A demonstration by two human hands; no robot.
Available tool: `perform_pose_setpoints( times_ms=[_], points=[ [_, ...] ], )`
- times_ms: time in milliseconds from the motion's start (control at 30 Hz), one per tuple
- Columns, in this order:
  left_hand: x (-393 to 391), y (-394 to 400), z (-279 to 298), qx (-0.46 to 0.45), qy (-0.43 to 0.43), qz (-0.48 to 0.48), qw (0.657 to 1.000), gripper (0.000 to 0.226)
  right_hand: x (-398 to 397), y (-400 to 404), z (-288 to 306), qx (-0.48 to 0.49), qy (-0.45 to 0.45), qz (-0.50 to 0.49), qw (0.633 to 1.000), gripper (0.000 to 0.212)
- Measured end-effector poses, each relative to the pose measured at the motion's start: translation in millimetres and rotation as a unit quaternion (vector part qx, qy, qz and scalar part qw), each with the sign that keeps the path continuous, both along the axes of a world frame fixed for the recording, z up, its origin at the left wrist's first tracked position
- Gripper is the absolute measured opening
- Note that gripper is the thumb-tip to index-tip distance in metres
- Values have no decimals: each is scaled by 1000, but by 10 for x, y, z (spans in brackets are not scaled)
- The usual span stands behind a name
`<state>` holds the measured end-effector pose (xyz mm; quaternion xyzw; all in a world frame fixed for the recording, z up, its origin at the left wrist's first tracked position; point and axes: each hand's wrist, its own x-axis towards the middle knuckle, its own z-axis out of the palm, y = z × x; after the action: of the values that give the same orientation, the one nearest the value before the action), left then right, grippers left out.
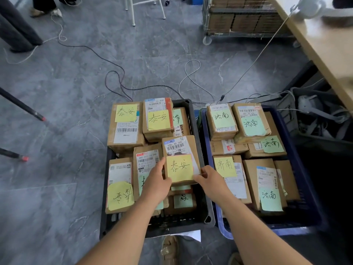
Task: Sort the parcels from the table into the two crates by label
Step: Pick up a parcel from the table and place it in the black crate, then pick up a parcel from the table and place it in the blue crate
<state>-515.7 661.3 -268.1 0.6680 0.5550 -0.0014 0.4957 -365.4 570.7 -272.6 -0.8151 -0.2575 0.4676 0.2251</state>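
Observation:
Two crates stand side by side on the floor. The black crate (188, 104) on the left is piled with brown parcels carrying yellow notes. The blue crate (305, 222) on the right holds parcels with green notes. Both my hands hold one brown parcel (179, 148) with a yellow note over the right side of the black crate. My left hand (155, 185) grips its near left corner with the thumb up the left side. My right hand (209, 178) pinches its near right corner. The parcel's bottom edge rests on or just above the parcels below.
A wooden table (324, 44) runs along the right edge. Cables (118, 73) cross the grey floor beyond the crates. A wheeled cage cart (242, 20) of cartons stands at the back. A dark bin (324, 115) sits right of the blue crate. My shoe (169, 249) shows below.

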Motion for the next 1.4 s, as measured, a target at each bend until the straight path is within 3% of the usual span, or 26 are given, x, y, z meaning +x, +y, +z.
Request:
perform_pose_setpoints(
  times_ms=[133, 267, 467, 700, 1067, 1400],
  points=[
    [11, -20, 71, 9, 10, 24, 1000, 70, 35, -82, 105, -1, -14, 9, 1000, 50],
    [80, -172, 286, 97, 14, 2, 995, 62, 137, -292, 349, -10, -77, 10, 997, 52],
    [580, -570, 765, 194, -19, -175, 965, 49, 363, -816, 977, -26, -241, -30, 970, 43],
    [1206, -1159, 1181, 259, -80, -355, 894, 45, 485, -1754, 1549, -50, -371, -123, 919, 34],
    [1742, -2704, 1746, 320, -130, -451, 823, 48, 645, -3493, 2072, -16, -430, -242, 869, 40],
    [2398, -4846, 1879, 326, -176, -555, 745, 52, 915, -5633, 2146, -80, -426, -361, 826, 40]
  ],
)
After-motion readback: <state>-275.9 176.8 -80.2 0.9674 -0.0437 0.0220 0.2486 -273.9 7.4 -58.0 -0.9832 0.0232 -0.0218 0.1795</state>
